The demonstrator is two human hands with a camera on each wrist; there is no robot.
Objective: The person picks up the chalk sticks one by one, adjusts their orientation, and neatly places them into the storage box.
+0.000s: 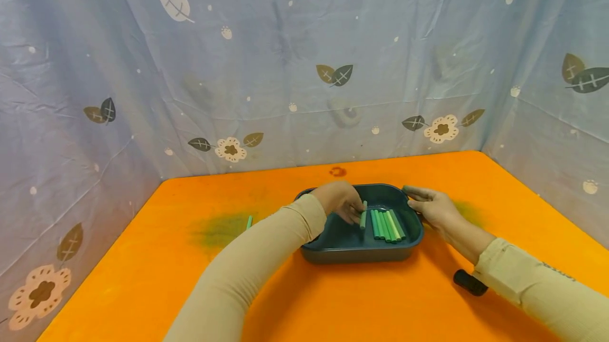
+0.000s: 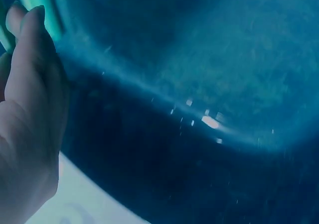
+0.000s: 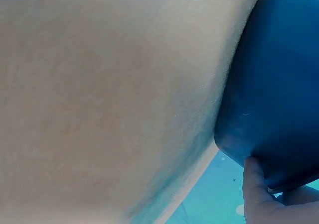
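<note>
A dark blue-green tray with rounded corners stands on the orange table. Inside its right half, several green chalk sticks lie side by side in a row. My left hand reaches into the tray and pinches one green chalk stick, just left of that row. In the left wrist view, the fingers of the left hand show beside green sticks near the tray wall. At the tray's right end my right hand grips the rim, its thumb against the outer wall in the right wrist view.
Another green chalk stick lies on the table left of the tray, partly hidden by the left sleeve, beside a green dusty smear. A short black cylinder lies by the right forearm. Patterned curtains surround the orange table.
</note>
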